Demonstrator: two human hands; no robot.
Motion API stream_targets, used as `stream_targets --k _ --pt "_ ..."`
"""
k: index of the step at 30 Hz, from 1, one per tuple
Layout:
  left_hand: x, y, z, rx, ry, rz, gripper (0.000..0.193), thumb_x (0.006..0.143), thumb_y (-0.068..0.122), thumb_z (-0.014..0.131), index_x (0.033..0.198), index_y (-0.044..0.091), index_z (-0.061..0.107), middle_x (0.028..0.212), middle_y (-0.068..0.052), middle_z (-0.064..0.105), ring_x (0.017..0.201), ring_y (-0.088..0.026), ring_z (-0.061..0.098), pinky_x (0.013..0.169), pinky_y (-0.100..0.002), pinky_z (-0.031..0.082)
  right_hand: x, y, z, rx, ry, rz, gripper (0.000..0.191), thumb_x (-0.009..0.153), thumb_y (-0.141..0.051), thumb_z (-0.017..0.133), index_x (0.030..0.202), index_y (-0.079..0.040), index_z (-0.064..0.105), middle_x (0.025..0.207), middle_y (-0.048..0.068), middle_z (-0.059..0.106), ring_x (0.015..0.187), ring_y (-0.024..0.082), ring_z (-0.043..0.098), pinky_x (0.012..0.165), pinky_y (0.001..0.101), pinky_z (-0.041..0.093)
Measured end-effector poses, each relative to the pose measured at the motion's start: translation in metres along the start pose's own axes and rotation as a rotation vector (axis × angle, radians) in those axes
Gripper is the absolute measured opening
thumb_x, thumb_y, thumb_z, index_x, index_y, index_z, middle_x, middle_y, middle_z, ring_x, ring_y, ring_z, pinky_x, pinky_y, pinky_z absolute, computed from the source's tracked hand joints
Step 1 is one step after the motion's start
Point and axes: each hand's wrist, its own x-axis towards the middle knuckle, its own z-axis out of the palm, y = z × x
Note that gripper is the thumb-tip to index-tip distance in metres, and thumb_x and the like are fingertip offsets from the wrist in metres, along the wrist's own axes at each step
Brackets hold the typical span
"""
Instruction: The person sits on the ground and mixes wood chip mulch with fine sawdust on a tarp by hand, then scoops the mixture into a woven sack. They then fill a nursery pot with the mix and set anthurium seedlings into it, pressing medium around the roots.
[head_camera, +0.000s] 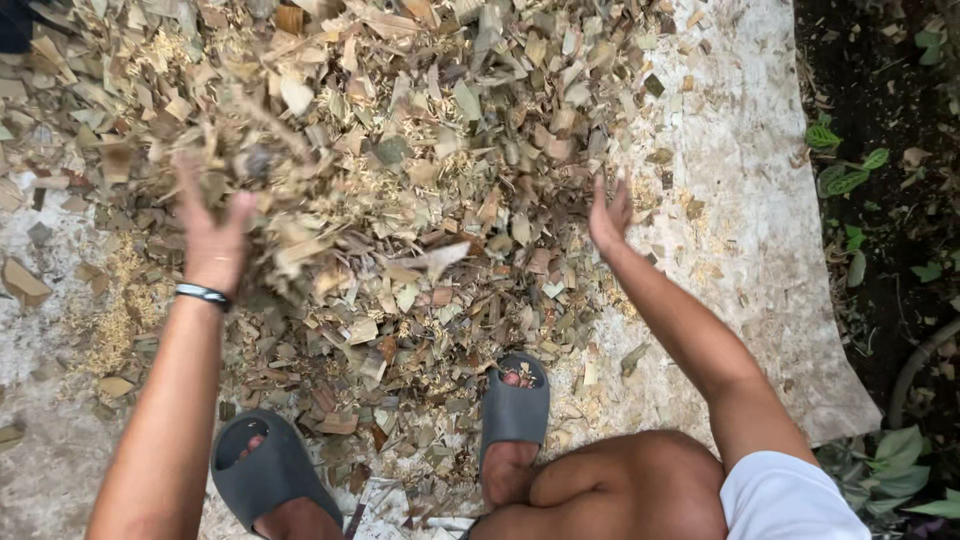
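A big heap of dry chopped leaves and chaff (400, 180) lies on a pale sheet (760, 260) in front of me. My left hand (212, 235) is raised at the left of the heap with fingers spread, and a blurred clump of leaf pieces (290, 170) is in the air beside it. It wears a dark band at the wrist (202, 294). My right hand (608, 215) is up at the heap's right side, fingers apart, holding nothing. My feet in grey slippers (514, 400) stand at the near edge of the heap.
Dark soil with small green plants (845, 180) borders the sheet on the right. A curved pipe or root (920, 365) lies there too. Large green leaves (900, 470) show at the bottom right. Fine sawdust (115, 310) is scattered at the left.
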Motion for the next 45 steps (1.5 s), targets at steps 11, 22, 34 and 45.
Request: stream_targets --k 11,22,34,45 --pt "-0.029 -0.012 0.115 0.012 -0.114 0.183 0.096 0.066 0.042 0.093 0.135 -0.007 0.046 0.132 -0.022 0.065 0.119 -0.031 0.064 0.111 -0.041 0.051 -0.021 -0.012 0.100 0.640 -0.607 -0.025 0.075 0.116 -0.061 0.034 0.142 0.009 0.043 0.140 0.039 0.045 0.124 0.051 0.052 0.105 0.0592 0.055" --pt "-0.046 -0.013 0.144 -0.257 -0.143 0.097 0.064 0.074 0.032 0.088 0.121 -0.003 0.062 0.116 -0.014 0.073 0.107 -0.028 0.070 0.103 -0.040 0.057 -0.013 -0.165 0.042 0.274 -0.389 -0.749 0.099 0.092 -0.076 0.071 0.159 -0.009 0.043 0.155 0.022 0.058 0.145 0.037 0.055 0.125 0.0566 0.037" --pt "0.002 -0.019 0.019 0.179 0.097 0.008 0.100 0.096 0.067 0.062 0.159 0.002 0.020 0.152 -0.037 0.031 0.138 -0.046 0.038 0.112 -0.058 0.034 -0.005 -0.080 0.033 0.113 -0.237 -0.377 0.106 0.088 -0.085 0.030 0.163 -0.020 -0.010 0.173 0.014 -0.006 0.158 0.040 0.001 0.122 0.0650 0.013" --pt "0.019 -0.044 0.160 0.130 -0.139 -0.178 0.101 0.075 0.069 0.067 0.136 -0.011 0.059 0.129 -0.032 0.070 0.122 -0.042 0.069 0.107 -0.047 0.052 0.011 -0.054 0.108 0.606 -0.849 -0.238 0.059 0.094 -0.063 0.049 0.134 -0.021 0.058 0.145 0.017 0.052 0.134 0.037 0.053 0.111 0.0678 0.043"
